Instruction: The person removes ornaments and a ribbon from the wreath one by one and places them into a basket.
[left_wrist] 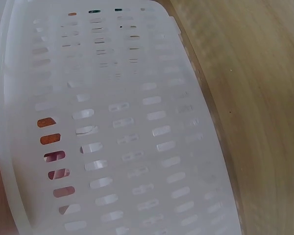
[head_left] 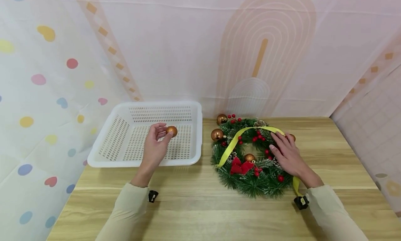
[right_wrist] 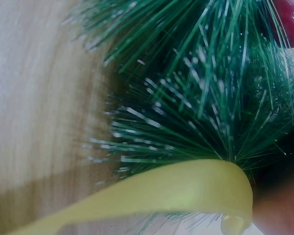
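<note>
Above the white slotted basket [head_left: 196, 143], my left hand [head_left: 154, 145] pinches a copper glitter ball ornament [head_left: 171, 131] between thumb and fingers. The left wrist view shows the basket's wall [left_wrist: 132, 122] up close, with orange and bits of hand visible through its slots. My right hand [head_left: 287, 157] lies over the right side of a green wreath [head_left: 253, 185], its fingers extended across a yellow ribbon [head_left: 234, 141]. Another copper ball [head_left: 292, 137] sits by those fingers, partly hidden. In the right wrist view, green needles [right_wrist: 186, 112] and the ribbon [right_wrist: 186, 191] fill much of the picture.
Two shiny copper balls [head_left: 217, 134] sit at the wreath's left edge. A glitter ball [head_left: 249, 157], a red bow [head_left: 241, 167], red berries and pinecones decorate the wreath. Basket and wreath stand on a wooden table [head_left: 200, 213] before a patterned cloth backdrop [head_left: 175, 53].
</note>
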`<state>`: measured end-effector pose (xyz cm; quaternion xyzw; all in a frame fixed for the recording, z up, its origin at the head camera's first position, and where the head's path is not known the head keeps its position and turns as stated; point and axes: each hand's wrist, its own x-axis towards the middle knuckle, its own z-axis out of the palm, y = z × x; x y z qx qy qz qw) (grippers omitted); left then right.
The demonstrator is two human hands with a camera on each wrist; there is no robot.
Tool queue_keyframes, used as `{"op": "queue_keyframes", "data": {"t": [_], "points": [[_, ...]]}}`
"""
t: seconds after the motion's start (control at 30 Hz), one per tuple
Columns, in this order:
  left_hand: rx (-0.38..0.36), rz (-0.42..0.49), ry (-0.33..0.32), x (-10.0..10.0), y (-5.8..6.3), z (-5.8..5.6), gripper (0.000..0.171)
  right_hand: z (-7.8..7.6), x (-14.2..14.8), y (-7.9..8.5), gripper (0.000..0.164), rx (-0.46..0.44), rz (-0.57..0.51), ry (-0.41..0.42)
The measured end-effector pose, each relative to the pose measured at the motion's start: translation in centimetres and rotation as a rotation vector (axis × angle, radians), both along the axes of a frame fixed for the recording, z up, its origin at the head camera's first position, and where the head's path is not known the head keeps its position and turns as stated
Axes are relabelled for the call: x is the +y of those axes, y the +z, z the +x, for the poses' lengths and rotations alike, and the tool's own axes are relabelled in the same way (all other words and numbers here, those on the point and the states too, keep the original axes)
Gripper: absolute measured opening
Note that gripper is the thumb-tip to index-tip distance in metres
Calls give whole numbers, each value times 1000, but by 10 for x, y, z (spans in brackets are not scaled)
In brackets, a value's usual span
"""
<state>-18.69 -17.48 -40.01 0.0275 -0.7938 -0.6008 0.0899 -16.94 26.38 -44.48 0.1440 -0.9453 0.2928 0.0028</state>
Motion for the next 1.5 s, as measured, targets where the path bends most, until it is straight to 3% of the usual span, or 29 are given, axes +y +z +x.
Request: {"op": "queue_keyframes", "data": {"t": [0.33, 0.5, 0.7, 0.93, 1.07, 1.17, 1.4, 1.5], "points": [[-1, 5, 0, -1, 1, 0, 39, -3, 0, 1, 58, 2, 3, 0], [18, -36, 11, 1, -1, 2, 45, -2, 0, 1, 59, -6, 13, 1], [74, -55, 24, 2, -2, 5, 43, -1, 0, 0, 59, 0, 17, 0], [212, -104, 18, 13, 1, 7, 31, -1, -1, 0, 58, 2, 14, -1], [273, -122, -36, 29, 9, 11, 30, 0, 0, 0, 58, 0, 11, -1], [279, -103, -100, 44, 17, 14, 30, 1, 0, 0, 59, -5, 10, -2], [241, -82, -245, 81, 29, 21, 31, 1, 0, -1, 59, -4, 14, -7], [199, -89, -336, 98, 31, 25, 29, 1, 1, -1, 59, -5, 15, -7]]}}
